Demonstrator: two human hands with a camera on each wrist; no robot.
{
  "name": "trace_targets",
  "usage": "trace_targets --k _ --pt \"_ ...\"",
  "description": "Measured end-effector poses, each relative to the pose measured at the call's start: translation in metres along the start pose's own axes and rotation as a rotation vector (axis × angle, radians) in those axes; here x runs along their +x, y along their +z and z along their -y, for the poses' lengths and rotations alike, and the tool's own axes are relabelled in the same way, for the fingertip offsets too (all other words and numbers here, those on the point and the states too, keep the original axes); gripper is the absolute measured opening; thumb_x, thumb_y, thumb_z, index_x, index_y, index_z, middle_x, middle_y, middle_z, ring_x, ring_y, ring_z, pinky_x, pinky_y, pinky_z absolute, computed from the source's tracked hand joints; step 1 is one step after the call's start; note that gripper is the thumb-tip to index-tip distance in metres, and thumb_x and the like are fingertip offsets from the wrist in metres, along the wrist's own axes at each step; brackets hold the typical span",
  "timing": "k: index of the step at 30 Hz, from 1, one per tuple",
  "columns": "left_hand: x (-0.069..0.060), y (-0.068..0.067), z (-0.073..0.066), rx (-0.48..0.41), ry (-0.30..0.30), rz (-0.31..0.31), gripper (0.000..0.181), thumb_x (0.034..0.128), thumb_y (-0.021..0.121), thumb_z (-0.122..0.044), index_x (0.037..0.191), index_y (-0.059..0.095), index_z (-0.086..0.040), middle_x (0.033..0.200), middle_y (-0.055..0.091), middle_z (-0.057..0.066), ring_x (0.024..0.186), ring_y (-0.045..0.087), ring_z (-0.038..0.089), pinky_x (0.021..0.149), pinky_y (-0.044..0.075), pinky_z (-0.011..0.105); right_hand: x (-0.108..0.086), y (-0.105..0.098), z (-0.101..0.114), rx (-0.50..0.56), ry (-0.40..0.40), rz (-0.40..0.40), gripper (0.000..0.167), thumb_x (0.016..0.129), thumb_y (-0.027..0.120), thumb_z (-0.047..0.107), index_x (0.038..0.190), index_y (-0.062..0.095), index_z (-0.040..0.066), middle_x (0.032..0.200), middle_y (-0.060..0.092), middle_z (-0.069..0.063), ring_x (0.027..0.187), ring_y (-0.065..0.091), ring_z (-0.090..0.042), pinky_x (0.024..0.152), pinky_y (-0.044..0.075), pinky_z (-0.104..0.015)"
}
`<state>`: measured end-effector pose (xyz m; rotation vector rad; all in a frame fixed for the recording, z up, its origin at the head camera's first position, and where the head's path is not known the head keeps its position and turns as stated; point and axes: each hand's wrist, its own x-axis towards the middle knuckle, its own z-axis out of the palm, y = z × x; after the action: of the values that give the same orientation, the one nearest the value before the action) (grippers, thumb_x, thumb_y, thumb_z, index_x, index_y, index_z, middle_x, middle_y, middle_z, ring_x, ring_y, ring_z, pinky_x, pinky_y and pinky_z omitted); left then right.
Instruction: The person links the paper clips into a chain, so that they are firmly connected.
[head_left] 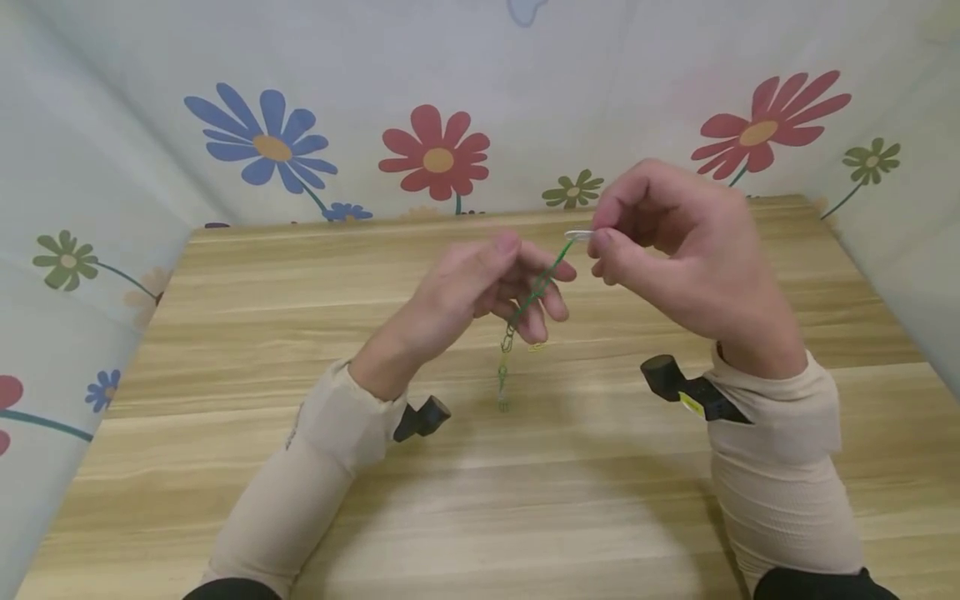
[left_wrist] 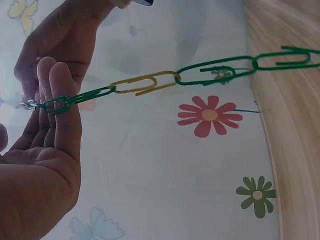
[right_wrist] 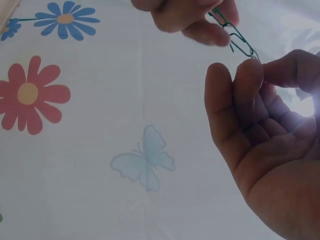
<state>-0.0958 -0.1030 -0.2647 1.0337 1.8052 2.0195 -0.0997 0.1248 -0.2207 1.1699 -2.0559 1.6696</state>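
Note:
My right hand (head_left: 686, 258) pinches a white paper clip (head_left: 579, 236) between thumb and fingertips, over the far part of the table. From that clip hangs a chain of linked paper clips (head_left: 542, 285), mostly green, slanting down to the left. In the left wrist view a yellow paper clip (left_wrist: 134, 79) sits between green ones. My left hand (head_left: 468, 287) is held beside the upper chain, its fingers loosely extended as the chain passes across them. Whether those fingers touch the chain I cannot tell. The right wrist view shows the right fingertips partly covering the white clip.
A small yellow loop (head_left: 537, 347), seemingly another paper clip, shows just below the left fingertips. The wooden table (head_left: 570, 517) lies underneath, with a flower-printed cloth (head_left: 525, 100) behind it and at the sides. Each wrist carries a black camera mount (head_left: 690, 392).

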Motion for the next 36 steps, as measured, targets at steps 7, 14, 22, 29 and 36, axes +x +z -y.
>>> trace_targets --k 7,14,22,29,36 --pt "-0.001 0.004 0.006 -0.053 0.043 0.035 0.048 0.1069 0.043 -0.032 0.111 0.062 0.012 0.085 0.065 0.02 0.066 0.064 0.033 0.066 0.058 0.048 0.0 0.009 0.004 -0.005 -0.031 0.079 0.006 0.089 0.06 -0.009 0.093 0.062 -0.012 0.082 0.064 -0.013 0.066 0.062 -0.022 0.062 0.054 -0.028" --pt "-0.002 0.008 0.004 -0.096 0.031 -0.002 0.029 0.1052 0.045 -0.018 0.094 0.061 0.005 0.077 0.059 0.018 0.061 0.058 0.028 0.061 0.056 0.039 -0.001 0.013 0.007 -0.037 -0.062 0.104 0.008 0.091 0.06 -0.007 0.096 0.064 -0.012 0.081 0.066 -0.011 0.068 0.061 -0.018 0.064 0.053 -0.027" --pt "-0.005 0.002 -0.002 -0.171 0.035 -0.13 0.019 0.0978 0.05 -0.008 0.084 0.062 -0.005 0.069 0.054 0.008 0.052 0.046 0.019 0.048 0.043 0.028 0.003 0.015 -0.005 0.032 0.03 0.103 0.014 0.093 0.064 -0.003 0.105 0.067 -0.009 0.084 0.066 -0.016 0.065 0.063 -0.022 0.059 0.054 -0.029" --pt "-0.008 -0.007 -0.008 -0.207 0.124 -0.191 0.021 0.0965 0.051 -0.004 0.088 0.07 -0.009 0.069 0.054 0.007 0.05 0.042 0.017 0.045 0.04 0.026 0.011 0.028 -0.063 -0.287 0.358 0.487 0.012 0.1 0.064 0.016 0.107 0.068 0.007 0.083 0.063 -0.006 0.069 0.058 -0.021 0.063 0.049 -0.033" --pt "-0.006 -0.012 -0.012 -0.191 0.181 -0.166 0.012 0.0949 0.062 -0.008 0.091 0.074 -0.008 0.067 0.053 0.01 0.051 0.043 0.018 0.046 0.042 0.027 -0.013 0.055 -0.118 -0.59 0.492 0.84 0.006 0.093 0.063 0.008 0.097 0.066 0.004 0.08 0.06 -0.004 0.076 0.056 -0.022 0.073 0.048 -0.039"
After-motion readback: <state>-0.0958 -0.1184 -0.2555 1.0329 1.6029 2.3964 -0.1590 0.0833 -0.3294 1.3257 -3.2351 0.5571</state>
